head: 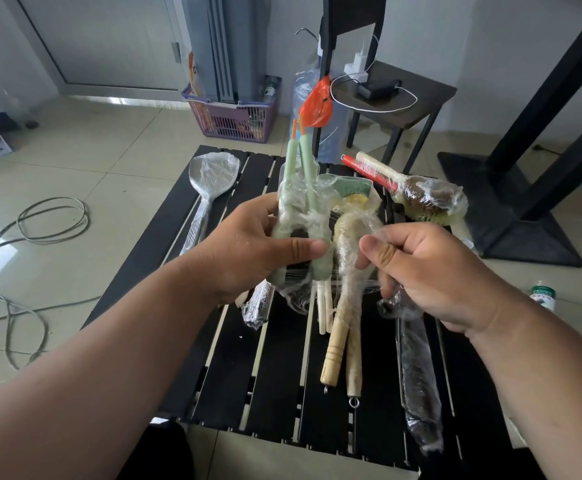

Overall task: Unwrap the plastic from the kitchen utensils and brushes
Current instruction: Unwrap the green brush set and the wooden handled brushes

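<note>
Holding a pale green wrapped bundle (300, 202) upright above the black slatted table (275, 393), left hand (248, 251) curling fingers and thumb around its lower part. Pinching a loose strip of clear plastic film (372, 237) with the right hand (431, 271), thumb and fingers closed on it, film stretching toward the bundle. Judging the task as barely started: peeling apparently just under way on this 1 bundle, most of its wrap still clinging. Still lying wrapped on the table: a ladle-shaped utensil (209, 181) at far left, a round brush with red handle (421, 195) at far right, a long dark item (421, 375) on the right, wooden-handled brushes (345, 271) in the middle, a small dark roll (258, 306) below the left hand. Seeing no utensil clearly bare, though the wooden handle ends look uncovered. Leaving nearly everything yet to be stripped.
</note>
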